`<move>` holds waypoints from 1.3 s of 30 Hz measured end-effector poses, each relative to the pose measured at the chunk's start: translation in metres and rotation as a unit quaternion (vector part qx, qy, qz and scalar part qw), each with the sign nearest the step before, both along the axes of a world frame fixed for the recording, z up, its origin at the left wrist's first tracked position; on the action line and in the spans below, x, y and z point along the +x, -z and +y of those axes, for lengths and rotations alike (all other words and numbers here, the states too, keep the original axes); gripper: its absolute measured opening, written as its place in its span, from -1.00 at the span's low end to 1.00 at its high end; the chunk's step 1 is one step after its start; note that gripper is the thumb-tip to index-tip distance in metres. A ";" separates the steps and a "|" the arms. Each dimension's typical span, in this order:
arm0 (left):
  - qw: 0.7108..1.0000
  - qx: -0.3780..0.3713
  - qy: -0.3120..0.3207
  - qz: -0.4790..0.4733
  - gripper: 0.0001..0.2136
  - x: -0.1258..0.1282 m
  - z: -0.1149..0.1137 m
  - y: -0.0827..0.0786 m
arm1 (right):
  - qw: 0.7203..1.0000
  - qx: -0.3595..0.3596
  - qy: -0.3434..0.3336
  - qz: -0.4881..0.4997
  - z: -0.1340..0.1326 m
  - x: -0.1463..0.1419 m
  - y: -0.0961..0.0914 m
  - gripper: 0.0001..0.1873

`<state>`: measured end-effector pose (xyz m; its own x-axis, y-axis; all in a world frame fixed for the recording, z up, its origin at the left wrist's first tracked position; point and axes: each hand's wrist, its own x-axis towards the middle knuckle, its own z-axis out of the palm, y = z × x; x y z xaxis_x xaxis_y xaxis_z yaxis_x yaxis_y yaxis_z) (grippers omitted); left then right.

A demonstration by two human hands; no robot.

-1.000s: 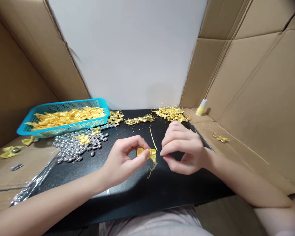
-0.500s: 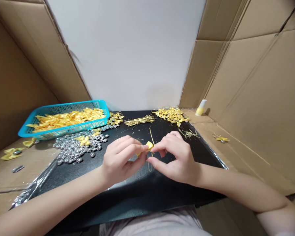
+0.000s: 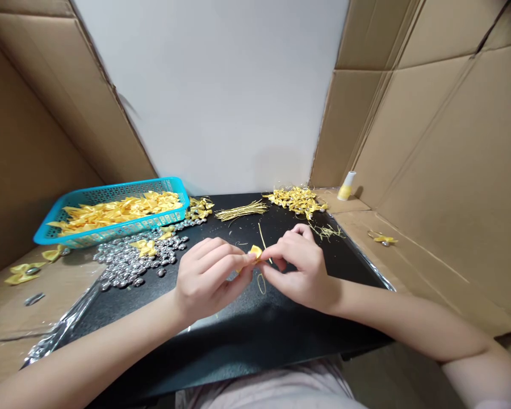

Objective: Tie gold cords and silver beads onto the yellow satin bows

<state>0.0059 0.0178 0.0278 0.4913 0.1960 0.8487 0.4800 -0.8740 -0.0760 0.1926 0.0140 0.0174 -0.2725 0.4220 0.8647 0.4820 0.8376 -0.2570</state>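
Over the middle of the black table, my left hand (image 3: 215, 272) pinches a small yellow ribbon bow (image 3: 256, 250) between thumb and fingers. My right hand (image 3: 298, 267) is closed at the bow's right side, with thumb and forefinger pinching a thin gold cord. A small loop of the cord (image 3: 261, 283) hangs below the fingertips, and a straight length rises above them. My fingers cover most of the bow and where the cord crosses it. Silver beads (image 3: 140, 258) lie in a spread left of my left hand, with a yellow bow (image 3: 145, 247) on top.
A turquoise basket (image 3: 111, 231) of yellow bows stands at the left. Cut gold cords (image 3: 242, 211) lie at the back, beside a pile of beaded bows (image 3: 298, 200). Cord scraps (image 3: 326, 232) and a yellow-white cone (image 3: 346, 186) are at the right. Cardboard walls (image 3: 443, 142) enclose the table.
My right thumb and forefinger have closed together and moved slightly left, up against the bow. The cord loop below shows more clearly. The view has shifted a little.
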 end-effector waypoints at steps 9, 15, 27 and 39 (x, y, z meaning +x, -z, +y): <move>1.000 -0.004 -0.012 -0.025 -0.87 -0.002 0.006 -0.002 | 0.999 -0.046 -0.024 0.016 0.002 0.002 0.003 -0.79; 0.999 0.009 -0.036 -0.033 -0.89 -0.006 0.013 -0.008 | 0.975 -0.086 -0.151 -0.137 0.002 -0.001 0.015 -0.80; 0.994 -0.033 -0.032 -0.097 -0.89 -0.009 0.020 -0.013 | 0.782 -0.423 -0.300 -0.346 0.012 0.008 0.000 -0.87; 0.971 -0.217 -0.030 -0.100 -0.99 0.001 0.001 -0.004 | 0.941 -0.299 -0.158 -0.024 0.002 -0.001 -0.008 -0.68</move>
<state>0.0067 0.0186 0.0323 0.3020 0.5792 0.7572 0.4974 -0.7733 0.3932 0.1921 0.0165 0.0258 -0.4991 0.7210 0.4808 0.2571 0.6530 -0.7124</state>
